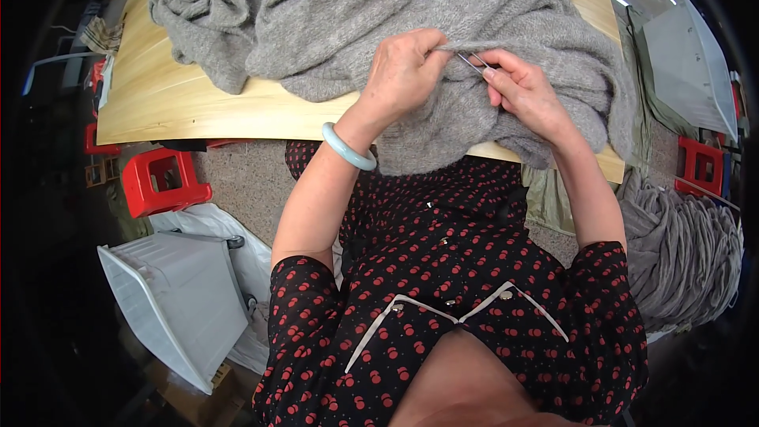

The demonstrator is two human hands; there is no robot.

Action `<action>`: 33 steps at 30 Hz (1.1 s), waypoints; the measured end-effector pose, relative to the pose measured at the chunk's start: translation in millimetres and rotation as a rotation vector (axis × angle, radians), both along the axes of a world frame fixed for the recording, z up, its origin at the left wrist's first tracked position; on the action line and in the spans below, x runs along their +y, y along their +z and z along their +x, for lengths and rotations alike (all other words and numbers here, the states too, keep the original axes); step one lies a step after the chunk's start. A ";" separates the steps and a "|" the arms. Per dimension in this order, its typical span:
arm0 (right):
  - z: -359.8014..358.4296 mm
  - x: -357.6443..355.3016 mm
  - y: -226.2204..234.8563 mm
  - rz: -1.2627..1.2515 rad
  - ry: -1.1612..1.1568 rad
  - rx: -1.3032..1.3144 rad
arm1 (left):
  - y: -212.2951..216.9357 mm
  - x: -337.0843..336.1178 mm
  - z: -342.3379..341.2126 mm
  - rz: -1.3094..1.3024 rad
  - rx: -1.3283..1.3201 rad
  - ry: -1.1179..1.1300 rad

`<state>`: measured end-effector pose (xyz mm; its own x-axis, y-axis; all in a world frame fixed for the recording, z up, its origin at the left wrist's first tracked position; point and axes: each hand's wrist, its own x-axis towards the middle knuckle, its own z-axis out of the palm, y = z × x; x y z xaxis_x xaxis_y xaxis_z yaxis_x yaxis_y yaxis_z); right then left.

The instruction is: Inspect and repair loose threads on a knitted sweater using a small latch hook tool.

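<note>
A grey knitted garment (411, 8) is spread in a heap over a light wooden table (182, 95), and its near edge hangs over the table's front rim toward the person's lap. A fold of this edge is pinched by the left hand (403, 71), whose thumb and fingers are closed together on the knit. A thin metal tool (474, 62), probably small tweezers or snips, is held by the right hand (526, 91); the fingers are clamped on it, and its tip is set against the pinched fold, just beside the left thumb.

For this step to be done well, it is judged that the fold should be kept tight by the left hand, so that only the single thread or fault is caught by the tip and the neighbouring stitches are not pulled. The tool should be moved in small motions, because loose knit is easily snagged.

A pale green bangle (348, 148) is worn on the left wrist and could catch on the wool. More grey knitwear (684, 245) is piled at the right, beyond the table's rim. A red plastic stool (162, 182) and a tilted grey plastic crate (178, 300) stand at the left on the floor, well apart from the hands. Nothing is seen between the hands and the work.
</note>
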<state>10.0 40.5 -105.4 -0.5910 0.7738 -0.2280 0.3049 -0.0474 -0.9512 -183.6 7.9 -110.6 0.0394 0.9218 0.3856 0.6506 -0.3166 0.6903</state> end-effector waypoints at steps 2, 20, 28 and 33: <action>1.2 1.4 5.0 0.112 0.029 -0.069 | 2.2 2.9 -3.5 -0.109 -0.050 -0.041; 2.7 6.8 0.3 0.065 0.025 -0.013 | 4.6 2.6 -3.3 -0.195 -0.241 -0.064; -9.2 -0.7 -22.0 0.607 -0.075 0.048 | -4.0 7.4 -4.0 -0.325 -0.432 -0.153; -17.1 -7.1 -17.4 0.533 -0.164 0.122 | 5.4 5.5 -8.5 -0.540 -0.520 -0.248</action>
<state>-7.1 33.4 -122.8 -0.4507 0.8471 0.2815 0.2200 0.4111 -0.8847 -192.1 13.4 -105.3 0.2057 0.9746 -0.0881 0.1569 0.0560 0.9860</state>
